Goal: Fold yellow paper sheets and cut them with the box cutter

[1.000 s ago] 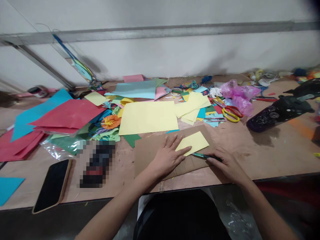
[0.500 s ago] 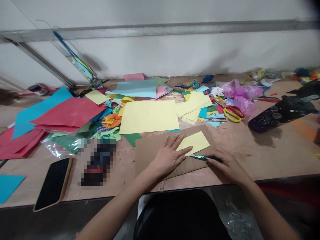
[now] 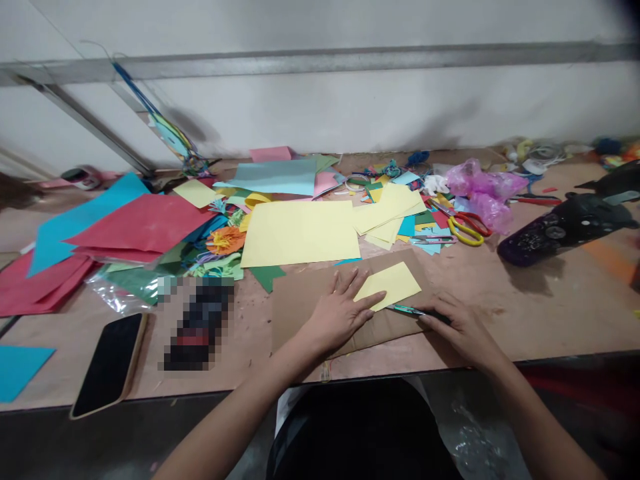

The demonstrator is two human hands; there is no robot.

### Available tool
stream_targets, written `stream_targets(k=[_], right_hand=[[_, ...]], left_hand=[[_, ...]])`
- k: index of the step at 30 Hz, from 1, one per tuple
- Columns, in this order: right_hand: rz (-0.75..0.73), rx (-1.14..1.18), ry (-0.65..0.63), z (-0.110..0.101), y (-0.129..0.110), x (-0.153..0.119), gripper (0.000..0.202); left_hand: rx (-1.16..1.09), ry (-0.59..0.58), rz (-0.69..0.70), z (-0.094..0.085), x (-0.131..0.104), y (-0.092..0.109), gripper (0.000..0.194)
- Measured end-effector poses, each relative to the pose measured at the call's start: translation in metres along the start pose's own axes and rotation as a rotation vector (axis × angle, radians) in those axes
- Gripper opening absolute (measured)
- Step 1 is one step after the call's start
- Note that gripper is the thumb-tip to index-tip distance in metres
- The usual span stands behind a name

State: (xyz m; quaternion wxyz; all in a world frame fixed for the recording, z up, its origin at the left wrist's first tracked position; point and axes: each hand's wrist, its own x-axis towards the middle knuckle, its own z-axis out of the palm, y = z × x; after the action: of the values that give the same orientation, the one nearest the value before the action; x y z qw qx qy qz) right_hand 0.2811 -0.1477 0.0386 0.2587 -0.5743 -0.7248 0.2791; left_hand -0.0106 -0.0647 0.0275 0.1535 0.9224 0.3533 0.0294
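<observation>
My left hand (image 3: 336,312) lies flat with fingers spread, pressing a small yellow paper piece (image 3: 393,285) onto a brown cardboard sheet (image 3: 295,303). In my right hand (image 3: 457,330) is a slim craft knife (image 3: 407,310) with a greenish front part. Its tip points left and rests at the lower edge of the yellow piece, close to my left fingertips. The rear of the knife is partly hidden by my fingers. Beyond the cardboard lies a larger yellow paper sheet (image 3: 303,232).
Yellow-handled scissors (image 3: 465,230), thread snips (image 3: 433,240) and paper scraps lie at the back right, near a dark bottle (image 3: 555,230) and pink plastic bags (image 3: 483,190). On the left are red paper sheets (image 3: 140,227) and a phone (image 3: 110,363). The table's front edge runs close below my wrists.
My right hand and the craft knife have shifted slightly to the right along the paper's lower edge. My left hand keeps its place on the yellow piece.
</observation>
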Motion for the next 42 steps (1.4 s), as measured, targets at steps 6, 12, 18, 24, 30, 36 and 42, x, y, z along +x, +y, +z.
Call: stream_targets(k=[6,12,18,24,30,36,42], right_hand=[[-0.056,-0.007,0.003,0.008,-0.008,0.006,0.024],[-0.1,-0.027,-0.045,0.014,-0.014,0.009,0.024],[-0.121,-0.029,-0.055,0.016,-0.013,0.009,0.023],[-0.138,-0.02,-0.072,0.025,-0.021,0.011,0.025],[-0.11,-0.076,-0.036,0.026,-0.02,0.011,0.028],[-0.111,-0.047,-0.038,0.024,-0.02,0.013,0.026],[-0.104,-0.068,-0.047,0.025,-0.023,0.013,0.028]], left_hand=[[-0.002,0.032,0.021,0.002,-0.001,-0.002,0.047],[-0.011,0.032,0.02,0.002,-0.001,-0.001,0.048],[-0.014,0.032,0.011,0.003,-0.001,-0.002,0.047],[-0.015,0.032,0.0,0.002,0.0,0.001,0.046],[-0.063,0.026,-0.085,0.0,0.006,0.007,0.05],[-0.075,0.054,-0.05,-0.008,-0.003,-0.01,0.046],[-0.02,0.055,-0.036,-0.002,-0.011,-0.02,0.047]])
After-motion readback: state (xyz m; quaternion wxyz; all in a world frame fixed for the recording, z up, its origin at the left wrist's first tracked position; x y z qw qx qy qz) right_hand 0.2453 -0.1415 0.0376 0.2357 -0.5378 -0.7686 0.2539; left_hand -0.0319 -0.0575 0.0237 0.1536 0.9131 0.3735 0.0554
